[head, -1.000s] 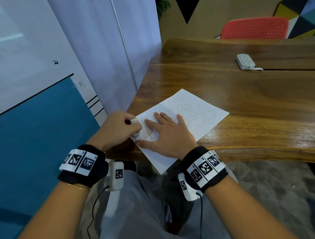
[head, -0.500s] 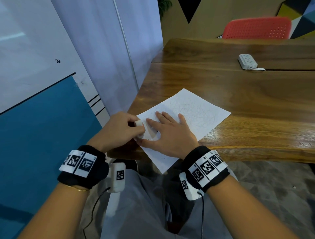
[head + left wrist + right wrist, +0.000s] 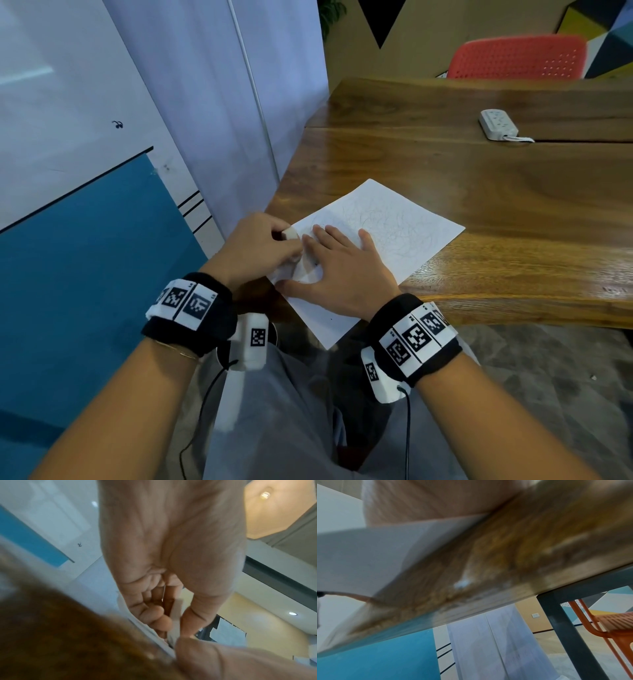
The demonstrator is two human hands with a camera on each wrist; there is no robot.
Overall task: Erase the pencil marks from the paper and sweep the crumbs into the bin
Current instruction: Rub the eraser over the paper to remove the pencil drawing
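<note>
Pinching a small white eraser [image 3: 289,235], the left hand [image 3: 255,248] rubs the thin, crease-prone paper [image 3: 383,236] at frame centre; the right hand [image 3: 342,270] lies flat (fingers spread), anchoring it on the tabletop [image 3: 479,192].
</note>
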